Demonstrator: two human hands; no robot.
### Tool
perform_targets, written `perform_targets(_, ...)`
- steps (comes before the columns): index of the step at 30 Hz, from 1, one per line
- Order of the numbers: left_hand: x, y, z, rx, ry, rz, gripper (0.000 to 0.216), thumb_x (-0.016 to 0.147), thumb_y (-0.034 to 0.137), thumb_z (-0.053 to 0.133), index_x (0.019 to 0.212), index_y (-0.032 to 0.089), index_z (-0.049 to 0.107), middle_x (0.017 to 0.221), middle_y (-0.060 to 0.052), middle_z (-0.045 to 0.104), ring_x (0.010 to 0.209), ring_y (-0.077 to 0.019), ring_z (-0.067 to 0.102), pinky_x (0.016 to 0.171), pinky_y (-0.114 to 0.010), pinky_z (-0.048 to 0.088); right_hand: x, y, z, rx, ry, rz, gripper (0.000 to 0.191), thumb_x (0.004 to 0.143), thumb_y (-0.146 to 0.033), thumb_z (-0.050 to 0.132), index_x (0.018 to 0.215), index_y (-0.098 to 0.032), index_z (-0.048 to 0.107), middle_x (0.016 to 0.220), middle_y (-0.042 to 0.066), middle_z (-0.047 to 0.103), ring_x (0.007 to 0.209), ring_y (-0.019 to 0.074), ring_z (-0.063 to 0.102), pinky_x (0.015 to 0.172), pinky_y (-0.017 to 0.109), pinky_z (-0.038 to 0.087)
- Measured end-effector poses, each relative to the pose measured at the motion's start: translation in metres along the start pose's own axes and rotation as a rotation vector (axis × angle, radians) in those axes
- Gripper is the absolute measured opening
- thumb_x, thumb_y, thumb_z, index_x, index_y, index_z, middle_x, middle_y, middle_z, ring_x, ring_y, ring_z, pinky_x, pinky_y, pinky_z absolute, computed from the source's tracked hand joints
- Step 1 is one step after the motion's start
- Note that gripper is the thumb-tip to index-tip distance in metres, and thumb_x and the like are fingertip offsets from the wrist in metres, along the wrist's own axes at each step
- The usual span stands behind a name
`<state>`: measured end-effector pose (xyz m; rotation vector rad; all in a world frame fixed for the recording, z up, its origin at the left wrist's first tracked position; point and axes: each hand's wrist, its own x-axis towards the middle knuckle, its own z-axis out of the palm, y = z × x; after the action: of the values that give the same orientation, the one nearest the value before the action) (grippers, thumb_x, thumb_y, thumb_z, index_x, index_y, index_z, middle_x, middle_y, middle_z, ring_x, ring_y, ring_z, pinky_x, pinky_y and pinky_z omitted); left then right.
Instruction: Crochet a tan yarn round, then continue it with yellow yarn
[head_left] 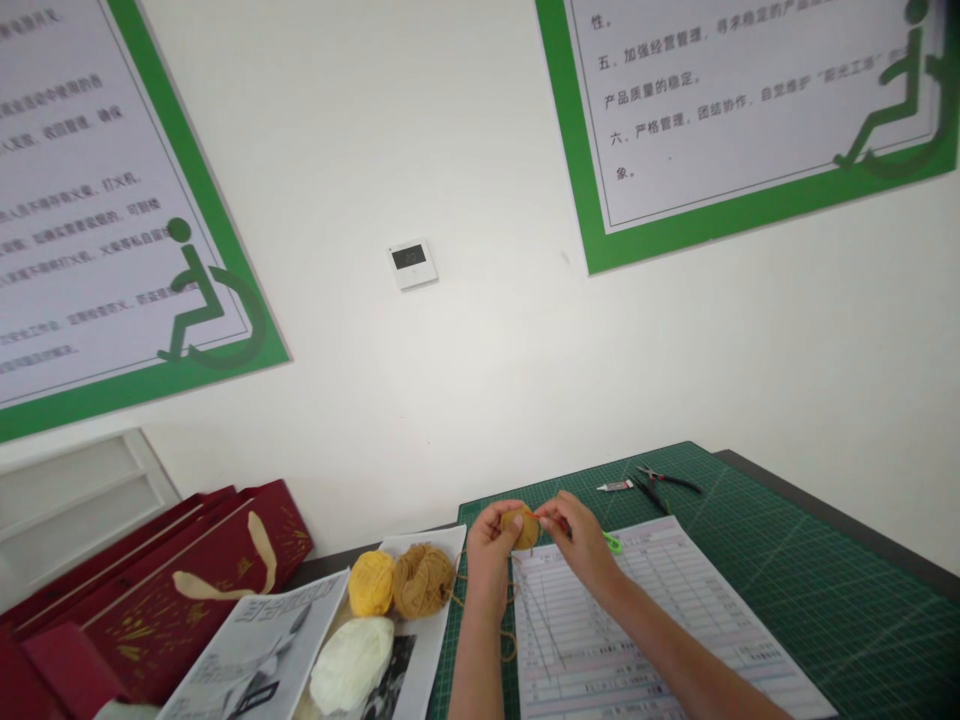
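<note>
My left hand is closed around a small round piece of tan crochet work, thumb lying across its front. Close by on the right, my right hand pinches at the edge of the piece. A small reddish tip shows between its fingers, too small to name. Tan yarn hangs in a loose loop beside my left wrist. The yarn appears to lead toward a tan yarn ball, which sits beside a yellow yarn ball and a white yarn ball.
A green cutting mat bears a printed form sheet, pliers, a small white tube and a bright green looped item. Left stand red gift bags and printed pages. The wall holds a thermostat.
</note>
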<state>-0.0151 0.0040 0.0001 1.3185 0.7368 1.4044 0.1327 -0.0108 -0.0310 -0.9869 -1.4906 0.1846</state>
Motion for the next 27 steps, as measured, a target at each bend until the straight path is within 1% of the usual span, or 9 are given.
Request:
perform_targets(6, 0.0000, -0.0015, -0.0007, 0.055, 0.002, 0.019, 0.026, 0.069, 0.029, 0.076, 0.089, 0.012, 0.072, 0.083, -0.009, 0.070, 0.071, -0.0163, 0.060, 0.066, -0.027, 0.045, 0.0004, -0.0020, -0.0017, -0.021, -0.016, 0.002, 0.010, 0.088, -0.018, 0.055, 0.083, -0.019, 0.065, 0.075, 0.003, 0.058, 0.066, 0.0172, 0.053, 0.060, 0.027, 0.042)
perform_targets(13, 0.0022, -0.0061, -0.0012, -0.020, 0.026, -0.002, 0.027, 0.065, 0.028, 0.078, 0.087, 0.013, 0.072, 0.078, -0.006, 0.070, 0.067, -0.0148, 0.059, 0.064, -0.026, 0.044, 0.0001, -0.0018, -0.0013, -0.007, -0.032, 0.012, 0.012, 0.089, -0.020, 0.054, 0.085, -0.019, 0.066, 0.075, 0.002, 0.057, 0.065, 0.0162, 0.052, 0.060, 0.026, 0.042)
perform_targets(19, 0.0056, -0.0097, -0.0027, -0.064, 0.035, -0.011, 0.029, 0.062, 0.028, 0.080, 0.086, 0.013, 0.072, 0.078, -0.008, 0.071, 0.067, -0.0156, 0.060, 0.065, -0.027, 0.044, 0.0015, -0.0025, -0.0036, 0.012, -0.047, -0.005, 0.015, 0.089, -0.020, 0.052, 0.086, -0.020, 0.067, 0.076, 0.002, 0.057, 0.067, 0.0170, 0.053, 0.061, 0.026, 0.041)
perform_targets(22, 0.0058, -0.0093, -0.0030, -0.077, 0.032, -0.015, 0.031, 0.061, 0.028, 0.081, 0.086, 0.013, 0.072, 0.078, -0.008, 0.071, 0.066, -0.0157, 0.060, 0.065, -0.027, 0.045, 0.0017, -0.0021, -0.0034, 0.033, -0.059, 0.017, 0.014, 0.088, -0.020, 0.053, 0.086, -0.019, 0.066, 0.077, 0.002, 0.058, 0.067, 0.0166, 0.054, 0.062, 0.027, 0.042)
perform_targets(27, 0.0047, -0.0066, -0.0032, -0.059, -0.003, -0.029, 0.029, 0.064, 0.028, 0.080, 0.088, 0.012, 0.071, 0.077, -0.007, 0.070, 0.066, -0.0152, 0.060, 0.064, -0.027, 0.045, 0.0004, 0.0004, -0.0009, 0.076, -0.055, 0.069, 0.008, 0.086, -0.017, 0.055, 0.082, -0.018, 0.061, 0.076, 0.002, 0.060, 0.069, 0.0165, 0.056, 0.064, 0.027, 0.043)
